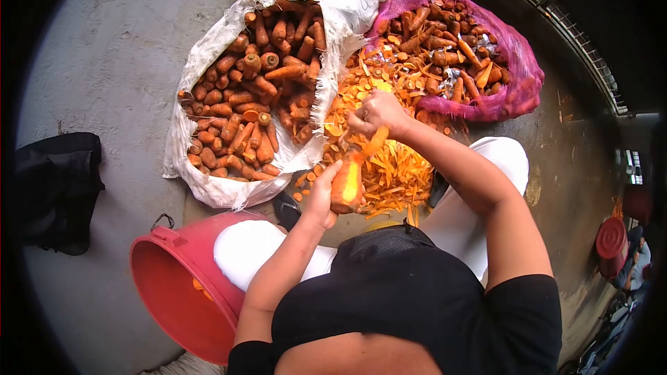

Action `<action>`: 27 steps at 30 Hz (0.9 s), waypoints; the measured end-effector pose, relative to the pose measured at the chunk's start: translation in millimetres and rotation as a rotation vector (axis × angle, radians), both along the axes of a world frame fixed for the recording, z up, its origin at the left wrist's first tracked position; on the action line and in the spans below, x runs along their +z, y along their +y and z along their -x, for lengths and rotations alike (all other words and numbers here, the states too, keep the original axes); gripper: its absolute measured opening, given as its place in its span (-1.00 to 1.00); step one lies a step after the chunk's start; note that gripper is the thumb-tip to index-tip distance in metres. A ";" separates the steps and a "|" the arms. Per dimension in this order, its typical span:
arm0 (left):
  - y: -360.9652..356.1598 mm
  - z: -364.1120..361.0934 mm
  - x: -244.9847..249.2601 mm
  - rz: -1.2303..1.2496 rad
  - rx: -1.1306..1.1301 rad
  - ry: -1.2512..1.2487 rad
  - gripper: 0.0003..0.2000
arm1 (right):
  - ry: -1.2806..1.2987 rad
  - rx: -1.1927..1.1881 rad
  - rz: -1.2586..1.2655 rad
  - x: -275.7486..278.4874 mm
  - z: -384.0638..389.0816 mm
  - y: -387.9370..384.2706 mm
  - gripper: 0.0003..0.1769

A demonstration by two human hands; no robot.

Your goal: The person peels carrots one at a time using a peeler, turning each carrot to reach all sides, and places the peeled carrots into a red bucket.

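Note:
A large carrot (345, 189) is gripped in my left hand (322, 196). A bright yellow-orange peeled band runs along its upper face, while its sides are still brownish. Just beyond it, my right hand (382, 114) is closed; whatever lies inside its fingers is hidden. A long orange peel strip (376, 142) stretches between the carrot's top end and my right hand. Beneath both hands spreads a heap of carrot peelings (396, 175), with cut carrot ends scattered farther up.
An open white sack (243, 198) full of unpeeled carrots stands ahead on the left. A pink mesh sack (522, 73) of carrots lies ahead on the right. By my left leg, a red bucket (174, 236) tilts with some orange pieces inside. Black cloth (62, 191) lies far left.

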State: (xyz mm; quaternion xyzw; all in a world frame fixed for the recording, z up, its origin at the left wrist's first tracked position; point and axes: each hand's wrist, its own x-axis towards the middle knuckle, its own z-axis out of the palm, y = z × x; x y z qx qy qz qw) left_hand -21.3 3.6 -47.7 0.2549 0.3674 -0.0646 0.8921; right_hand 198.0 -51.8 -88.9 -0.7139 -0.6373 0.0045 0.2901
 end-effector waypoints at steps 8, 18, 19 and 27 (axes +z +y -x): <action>11.4 -0.4 9.1 -0.006 0.033 -0.050 -0.56 | -0.262 -0.416 0.187 26.2 -40.8 -8.2 -0.46; 12.3 -24.3 -12.6 0.009 0.234 0.013 -0.64 | 0.129 0.072 0.018 56.3 25.4 -8.1 -0.60; 13.8 -24.7 -22.2 0.019 0.231 -0.016 -0.63 | 0.123 0.083 -0.013 54.2 29.5 -8.3 -0.60; 8.3 -30.2 -17.5 0.049 0.182 0.033 -0.61 | 0.068 0.142 -0.119 48.0 32.9 -13.4 -0.60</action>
